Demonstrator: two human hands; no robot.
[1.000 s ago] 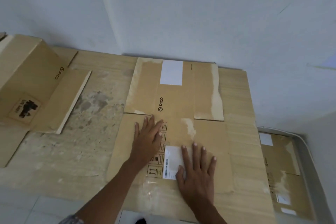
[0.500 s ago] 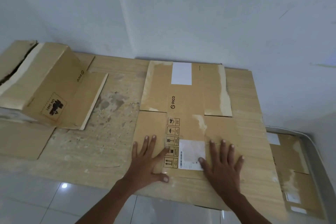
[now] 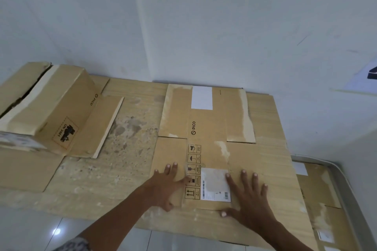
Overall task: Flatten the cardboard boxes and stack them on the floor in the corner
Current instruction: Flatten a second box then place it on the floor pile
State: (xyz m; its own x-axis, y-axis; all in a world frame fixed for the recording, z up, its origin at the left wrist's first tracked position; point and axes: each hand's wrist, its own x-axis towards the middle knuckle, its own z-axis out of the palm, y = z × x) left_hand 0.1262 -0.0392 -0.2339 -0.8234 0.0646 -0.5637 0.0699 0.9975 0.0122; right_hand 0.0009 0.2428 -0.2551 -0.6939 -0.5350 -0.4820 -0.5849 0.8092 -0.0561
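Down in the corner where two pale walls (image 3: pixel 204 26) meet, our flattened box (image 3: pixel 206 128) lies on a wide cardboard sheet (image 3: pixel 114 179) spread over the floor; both our hands press flat on its near half, fingers straight and splayed, gripping nothing. A second ago they sat close together, the left hand (image 3: pixel 165 187) further up the panel; now they have slid apart, the left one beside the column of printed handling symbols (image 3: pixel 193 171), the right hand (image 3: pixel 248 199) just right of the shipping label (image 3: pixel 215 184), its thumb near the box's front edge. We read that as a smoothing stroke (pressing the creases down), so this box looks placed and nearly finished; the taped box (image 3: pixel 55 108) standing well to the left is not yet flattened and, we judge, comes next.

The board is matt brown corrugate; pale torn strips run along the far flaps where tape seems to have lifted the surface; the flaps are plain rectangles parted by narrow slits. The sheet beneath is ribbed and blotched with grey stains; the tile (image 3: pixel 30 230) at its near edge is glossy and throws back a lamp; another flat carton (image 3: pixel 318 185) lies at the right.
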